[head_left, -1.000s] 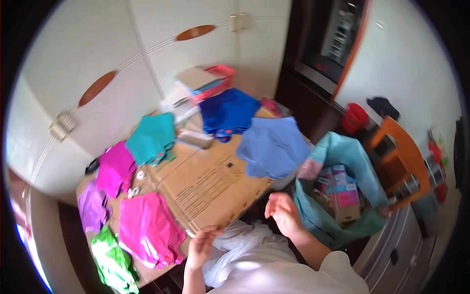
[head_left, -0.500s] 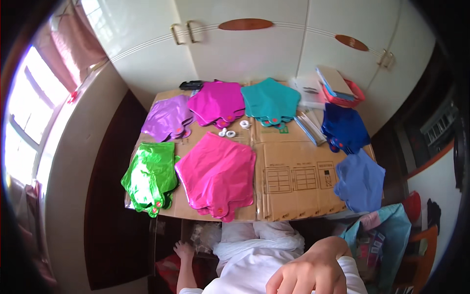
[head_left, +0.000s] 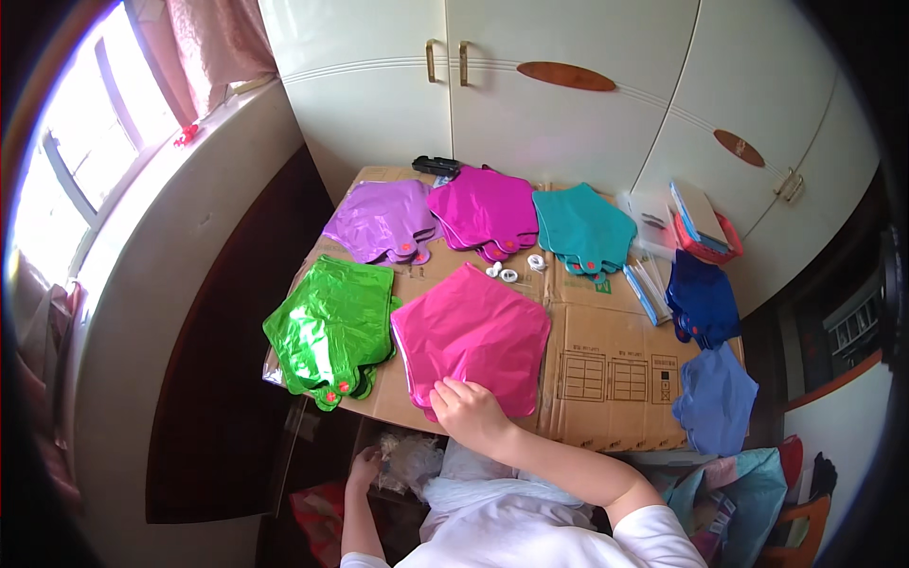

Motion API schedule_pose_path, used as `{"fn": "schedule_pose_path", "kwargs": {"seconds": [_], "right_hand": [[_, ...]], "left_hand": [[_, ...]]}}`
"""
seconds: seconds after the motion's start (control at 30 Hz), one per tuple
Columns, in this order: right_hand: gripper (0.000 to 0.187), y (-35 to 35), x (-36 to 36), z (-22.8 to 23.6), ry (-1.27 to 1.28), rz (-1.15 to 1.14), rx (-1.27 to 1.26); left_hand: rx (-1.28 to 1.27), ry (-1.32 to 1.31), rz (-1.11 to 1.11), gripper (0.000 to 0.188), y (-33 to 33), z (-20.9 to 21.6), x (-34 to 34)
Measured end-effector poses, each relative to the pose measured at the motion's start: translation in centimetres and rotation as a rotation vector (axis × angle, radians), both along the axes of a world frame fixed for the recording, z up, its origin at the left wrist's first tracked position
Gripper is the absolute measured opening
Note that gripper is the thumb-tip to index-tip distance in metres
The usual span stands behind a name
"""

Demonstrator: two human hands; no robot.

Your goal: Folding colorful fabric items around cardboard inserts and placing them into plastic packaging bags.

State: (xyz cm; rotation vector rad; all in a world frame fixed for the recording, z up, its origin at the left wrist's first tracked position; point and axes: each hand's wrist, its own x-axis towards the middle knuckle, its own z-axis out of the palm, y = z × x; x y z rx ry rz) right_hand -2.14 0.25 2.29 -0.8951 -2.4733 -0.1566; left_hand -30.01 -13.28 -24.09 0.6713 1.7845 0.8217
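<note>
A stack of flat, shiny pink foil balloons [head_left: 473,327] lies at the front middle of the table. My right hand [head_left: 469,414] reaches across from the right, its bent fingers closed at the near edge of this stack, over the place of the tabs. Below the table's front edge, my left hand [head_left: 365,468] is beside a crumpled clear plastic bag [head_left: 414,464], fingers loosely apart; whether it touches the bag is hard to see. To the left of the pink stack lies a green foil balloon stack [head_left: 331,322], with red-dotted tabs toward me.
Behind lie purple [head_left: 379,220], magenta [head_left: 485,210] and teal [head_left: 585,227] foil stacks, with small white rolls [head_left: 508,275]. Dark blue [head_left: 704,298] and pale blue [head_left: 717,398] stacks lie along the right. A red basket [head_left: 724,248] stands at the back right, against white cabinets [head_left: 568,123].
My right hand has moved from in front of my chest forward onto the near edge of the pink stack. My left hand has shifted slightly up by the plastic bag. The view has turned left.
</note>
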Motion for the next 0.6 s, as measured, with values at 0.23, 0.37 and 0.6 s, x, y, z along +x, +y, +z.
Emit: {"fn": "schedule_pose_path", "kwargs": {"seconds": [0.23, 0.37, 0.6], "right_hand": [[0.009, 1.2, 1.2, 0.3, 0.292, -0.045, -0.374], [0.014, 1.8, 1.8, 0.7, 0.568, -0.124, -0.731], [0.014, 3.8, 3.1, -1.4, 1.079, -0.072, -1.297]], "left_hand": [[0.634, 0.815, 0.127, 0.019, 2.6, 14.2, 2.6], [0.916, 0.828, 0.047, 0.021, 5.5, 23.3, 5.7], [0.989, 0.763, -0.748, 0.024, 12.2, 27.8, 9.9]]}}
